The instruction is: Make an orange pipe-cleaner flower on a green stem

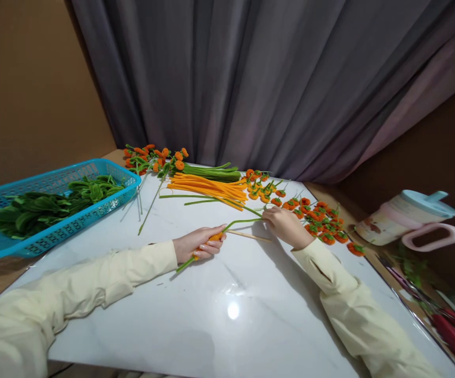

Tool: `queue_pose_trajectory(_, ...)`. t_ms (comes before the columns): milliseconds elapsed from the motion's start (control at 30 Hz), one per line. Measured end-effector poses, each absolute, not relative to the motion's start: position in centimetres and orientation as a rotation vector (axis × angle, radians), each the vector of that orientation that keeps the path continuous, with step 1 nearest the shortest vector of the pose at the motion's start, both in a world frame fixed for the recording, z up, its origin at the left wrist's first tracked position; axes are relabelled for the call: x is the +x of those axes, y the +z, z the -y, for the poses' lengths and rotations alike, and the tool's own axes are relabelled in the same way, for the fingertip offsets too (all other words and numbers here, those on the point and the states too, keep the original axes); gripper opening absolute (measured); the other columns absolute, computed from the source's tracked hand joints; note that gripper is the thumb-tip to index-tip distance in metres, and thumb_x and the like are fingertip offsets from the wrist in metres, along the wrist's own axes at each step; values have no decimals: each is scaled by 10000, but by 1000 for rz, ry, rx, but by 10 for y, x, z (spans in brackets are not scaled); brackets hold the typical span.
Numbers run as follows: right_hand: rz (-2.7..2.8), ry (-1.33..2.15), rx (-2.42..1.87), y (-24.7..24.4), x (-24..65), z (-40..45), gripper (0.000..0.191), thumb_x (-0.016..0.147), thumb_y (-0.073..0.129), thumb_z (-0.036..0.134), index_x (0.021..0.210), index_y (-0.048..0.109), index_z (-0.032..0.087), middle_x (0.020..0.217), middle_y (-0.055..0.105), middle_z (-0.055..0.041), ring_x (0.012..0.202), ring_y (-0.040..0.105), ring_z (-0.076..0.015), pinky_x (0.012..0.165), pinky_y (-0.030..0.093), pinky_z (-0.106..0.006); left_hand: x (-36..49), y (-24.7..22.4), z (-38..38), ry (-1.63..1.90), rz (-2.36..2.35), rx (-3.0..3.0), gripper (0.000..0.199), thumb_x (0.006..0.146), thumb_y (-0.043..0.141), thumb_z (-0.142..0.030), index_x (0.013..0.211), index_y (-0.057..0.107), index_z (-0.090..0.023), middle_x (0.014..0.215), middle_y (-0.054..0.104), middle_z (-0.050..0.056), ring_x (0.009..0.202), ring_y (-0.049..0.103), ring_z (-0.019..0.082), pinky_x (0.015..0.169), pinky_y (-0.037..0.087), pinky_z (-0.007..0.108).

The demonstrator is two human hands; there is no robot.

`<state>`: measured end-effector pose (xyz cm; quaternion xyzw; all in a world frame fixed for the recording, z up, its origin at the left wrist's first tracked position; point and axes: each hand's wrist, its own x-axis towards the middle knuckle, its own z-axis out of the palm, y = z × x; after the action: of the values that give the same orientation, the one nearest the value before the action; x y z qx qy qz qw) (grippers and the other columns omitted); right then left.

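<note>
A green pipe cleaner (245, 220) is held over the white marble-patterned mat (227, 341), wrapped with an orange piece (216, 237) in the curled left hand (202, 245) and pinched by the right hand's (285, 226) fingertips near bundled orange pipe cleaners (204, 187).

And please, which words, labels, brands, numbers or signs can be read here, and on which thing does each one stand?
None can be read.
The cup has a small printed picture low on its side; any lettering there is too blurred to tell.
The blue basket shows no lettering.
</note>
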<state>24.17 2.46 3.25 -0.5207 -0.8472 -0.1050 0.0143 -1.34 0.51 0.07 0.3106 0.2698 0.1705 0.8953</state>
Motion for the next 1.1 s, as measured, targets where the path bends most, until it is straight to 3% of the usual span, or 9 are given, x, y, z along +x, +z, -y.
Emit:
queue_pose_trajectory(100, 2654, 36, -1469, 36, 240, -21, 158, 842, 520, 152, 967, 616, 139, 894, 646, -86, 847, 589, -198, 725, 427, -257, -13, 1, -5, 383, -597, 671, 270, 887, 440, -387, 769, 494, -150, 497, 273, -87, 295, 157, 15, 225, 80, 119)
queue_pose_trajectory(200, 2561, 287, -1348, 39, 230, -13, 331, 858, 542, 223, 1176, 496, 145, 963, 644, -93, 837, 614, -196, 730, 461, -271, -13, 2, -3, 386, -613, 736, 281, 876, 451, -410, 777, 509, -153, 485, 263, -89, 296, 140, 19, 224, 79, 120)
queue_pose_trajectory(267, 2566, 352, -1243, 40, 219, -6, 350, 875, 527, 227, 1213, 468, 163, 961, 645, -88, 837, 617, -194, 740, 465, -278, -12, 3, -1, 377, -619, 784, 310, 859, 462, -451, 784, 516, -155, 484, 276, -87, 297, 146, 20, 226, 90, 118)
queue_pose_trajectory(400, 2648, 264, -1058, 37, 197, 7, 223, 906, 474, 198, 1110, 554, 155, 968, 634, -97, 866, 598, -189, 759, 447, -274, -10, 4, 3, 370, -611, 871, 374, 835, 457, -516, 803, 535, -152, 469, 305, -81, 296, 151, 24, 226, 108, 121)
queue_pose_trajectory(500, 2697, 108, -1041, 34, 186, 14, 190, 903, 457, 147, 1046, 583, 146, 869, 631, -78, 778, 587, -172, 674, 427, -247, -10, 3, 5, 367, -611, 895, 415, 829, 439, -545, 797, 541, -145, 457, 317, -80, 288, 161, 25, 226, 122, 127)
queue_pose_trajectory(733, 2790, -190, -1084, 34, 191, 13, 285, 808, 437, -21, 963, 601, 154, 752, 608, -34, 706, 535, -151, 571, 311, -239, -9, 5, 7, 456, -675, 1041, 466, 828, 395, -578, 804, 525, -132, 464, 438, -46, 306, 415, 77, 273, 281, 156)
queue_pose_trajectory(967, 2816, -219, -1093, 34, 191, 14, 368, 765, 440, -46, 1014, 593, 178, 741, 604, -20, 658, 523, -133, 552, 262, -242, -10, 6, 13, 416, -669, 1083, 434, 826, 424, -563, 772, 509, -141, 357, 365, -84, 230, 292, 49, 255, 230, 143)
queue_pose_trajectory(1100, 2818, -204, -1128, 34, 190, 15, 376, 762, 441, -42, 1023, 594, 181, 744, 607, -22, 644, 526, -124, 543, 249, -237, -11, 4, 12, 432, -692, 1111, 452, 814, 416, -588, 774, 505, -147, 334, 391, -75, 215, 305, 63, 242, 247, 151)
